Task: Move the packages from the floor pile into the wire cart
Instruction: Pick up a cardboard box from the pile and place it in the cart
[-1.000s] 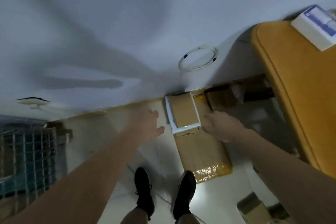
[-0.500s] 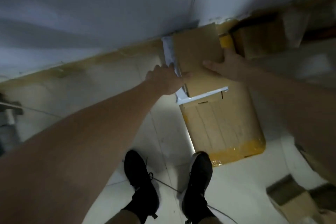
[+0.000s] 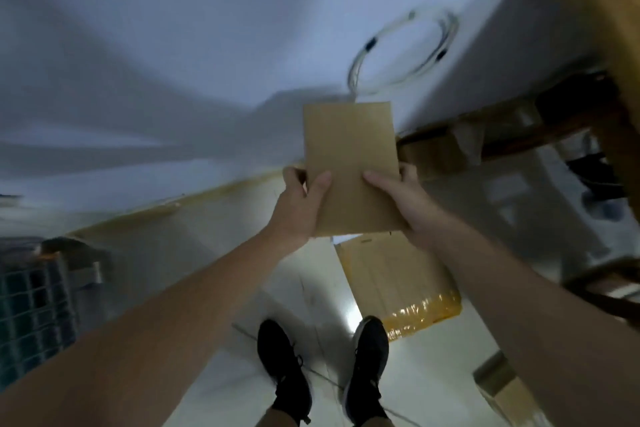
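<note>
Here, two hands [image 3: 353, 201] gripping one package [image 3: 349, 149]

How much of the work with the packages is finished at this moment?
Done: cannot tell, since the blurred wire cart at the left edge hides its contents. In hand: the left hand and the right hand hold one flat brown box above the floor. Left: a yellow-taped box lies below it, and a small box near the right arm.

Matt brown cardboard package [image 3: 349, 163], smooth face. Below it, cardboard box [image 3: 391, 274] w/ glossy yellow plastic tape. Floor [image 3: 311, 288]: pale glossy tile w/ glare. Wire cart [image 3: 31, 305]: metal grid. Shoes [image 3: 287, 374]: matt black cloth. Wall [image 3: 173, 45]: matt white.
</note>
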